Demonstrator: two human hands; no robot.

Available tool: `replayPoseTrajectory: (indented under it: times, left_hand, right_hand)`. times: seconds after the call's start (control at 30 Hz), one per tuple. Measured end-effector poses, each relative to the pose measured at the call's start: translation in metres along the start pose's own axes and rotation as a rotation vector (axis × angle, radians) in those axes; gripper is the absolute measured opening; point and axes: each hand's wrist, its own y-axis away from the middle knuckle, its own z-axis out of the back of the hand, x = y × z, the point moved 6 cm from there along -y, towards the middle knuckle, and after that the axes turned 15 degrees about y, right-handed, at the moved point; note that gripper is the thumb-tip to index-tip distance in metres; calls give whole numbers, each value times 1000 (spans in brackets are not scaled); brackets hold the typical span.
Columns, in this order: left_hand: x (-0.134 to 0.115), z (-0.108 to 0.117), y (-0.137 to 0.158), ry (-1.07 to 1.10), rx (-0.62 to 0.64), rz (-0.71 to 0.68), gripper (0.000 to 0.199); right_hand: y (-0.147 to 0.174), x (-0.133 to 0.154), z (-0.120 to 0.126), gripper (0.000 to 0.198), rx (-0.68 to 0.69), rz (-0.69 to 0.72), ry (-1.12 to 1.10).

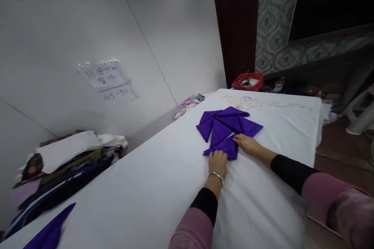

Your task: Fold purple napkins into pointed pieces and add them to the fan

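A purple cloth napkin [223,130], folded into several pointed flaps, lies on the white-covered table [163,171]. My left hand [218,162], with a silver bangle on the wrist, has its fingers curled over the near edge of the napkin's front flap. At that flap's right side, my right hand [247,144] pinches the cloth between thumb and fingers. A narrow gap of white shows between the front flap and the folds behind it. The undersides of the folds are hidden.
Stacked folded cloths [67,159] lie along the wall at left. Another purple cloth [51,229] shows at the lower left. A red basket [248,81] with scissors stands beyond the table's far end. A white stool [360,113] is at right.
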Motion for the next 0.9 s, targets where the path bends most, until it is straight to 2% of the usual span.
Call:
replayPoseTrajectory:
  times: [0.13,0.27,0.43,0.6,0.77,0.9]
  left_hand:
    - [0,-2,0,25,-9,27,24]
    - [0,-3,1,37,2,27,26]
    - [1,-2,-1,65,33,60,30]
    - [3,-4,-2,98,17,49,30]
    - [10,-8,-2,142,36,66,36]
    - [15,-9,-2,193,56,31,38]
  right_hand:
    - [-7,3,1,32,-16,12,53]
    - [-1,6,10,36,-90,-4,106]
    - [22,-15,24,37,-190,-195,155]
    - [36,-33,22,32,-189,-362,79]
    - [35,-28,13,34,-189,-402,-27]
    - [36,-28,17,31,-234,-402,-40]
